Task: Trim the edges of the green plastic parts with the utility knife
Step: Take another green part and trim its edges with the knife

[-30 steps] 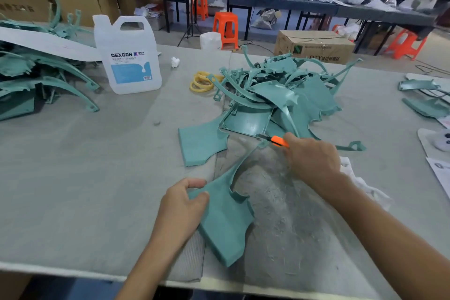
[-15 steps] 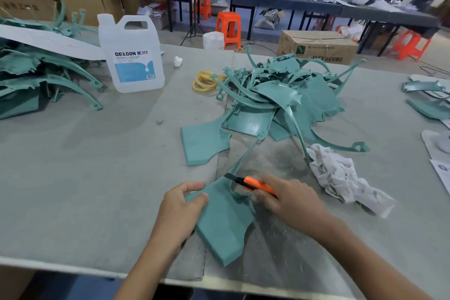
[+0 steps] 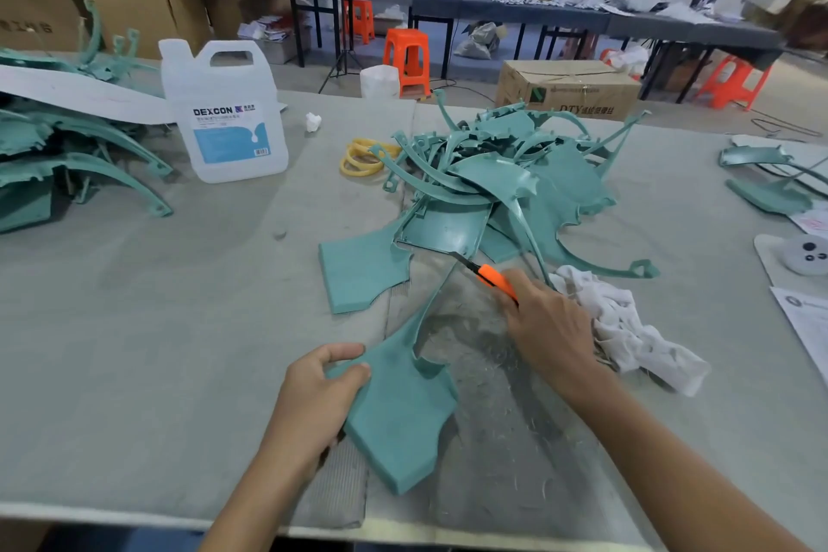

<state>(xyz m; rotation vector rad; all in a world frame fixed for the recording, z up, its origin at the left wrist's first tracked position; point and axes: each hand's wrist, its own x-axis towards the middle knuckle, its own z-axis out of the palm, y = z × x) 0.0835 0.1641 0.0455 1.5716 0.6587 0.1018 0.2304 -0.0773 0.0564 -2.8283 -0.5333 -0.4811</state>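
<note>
A green plastic part (image 3: 398, 412) lies flat near the table's front edge, with a thin arm running up and away from its broad end. My left hand (image 3: 313, 394) grips that broad end at its left edge, thumb on top. My right hand (image 3: 546, 327) holds an orange utility knife (image 3: 490, 278), blade out, its tip at the far end of the thin arm near the pile. A heap of green plastic parts (image 3: 506, 188) sits just beyond the knife. Another flat green piece (image 3: 358, 273) lies left of the blade.
A white rag (image 3: 627, 327) lies right of my right hand. A white jug (image 3: 224, 112) and yellow rings (image 3: 363, 157) stand further back. More green parts are stacked at far left (image 3: 76, 161) and far right (image 3: 770, 188). Plastic shavings cover the worn mat (image 3: 493, 439).
My right hand drew the knife down the part's thin arm toward me, then moved it back up to the far end. My left hand has kept its grip.
</note>
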